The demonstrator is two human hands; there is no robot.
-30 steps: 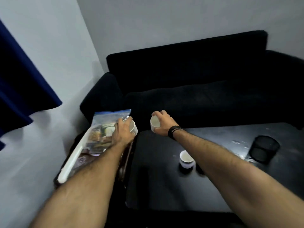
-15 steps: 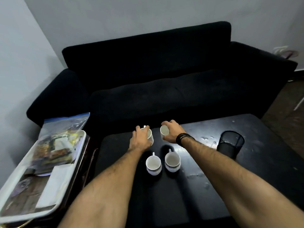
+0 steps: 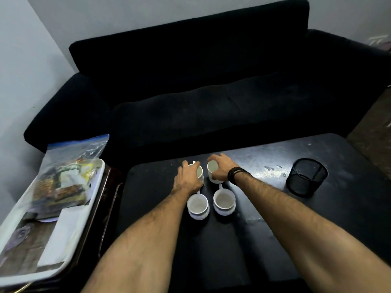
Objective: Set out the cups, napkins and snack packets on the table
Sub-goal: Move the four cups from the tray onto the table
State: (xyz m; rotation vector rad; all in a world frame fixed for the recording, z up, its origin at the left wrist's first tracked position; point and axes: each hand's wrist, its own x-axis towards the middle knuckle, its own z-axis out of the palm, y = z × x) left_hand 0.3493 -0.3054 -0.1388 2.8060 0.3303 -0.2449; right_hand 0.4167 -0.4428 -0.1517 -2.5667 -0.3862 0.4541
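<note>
Two white cups stand upright side by side on the black table (image 3: 275, 240): a near left cup (image 3: 198, 206) and a near right cup (image 3: 224, 200). Just behind them my left hand (image 3: 188, 180) grips a third white cup (image 3: 200, 173), and my right hand (image 3: 220, 168) grips a fourth white cup (image 3: 212, 168), both down at the tabletop. On the white tray (image 3: 63, 256) at the left lie a clear bag of snack packets (image 3: 65, 178) and white napkins (image 3: 63, 233).
A black mesh pen holder (image 3: 305, 176) stands on the table's right part. A black sofa (image 3: 211, 85) runs along the far side. The tray rests on a dark side stand (image 3: 105, 199) against the left wall.
Both hands carried their cups from the tray side over to the table and lowered them behind the two standing cups. The view swung right and down.
</note>
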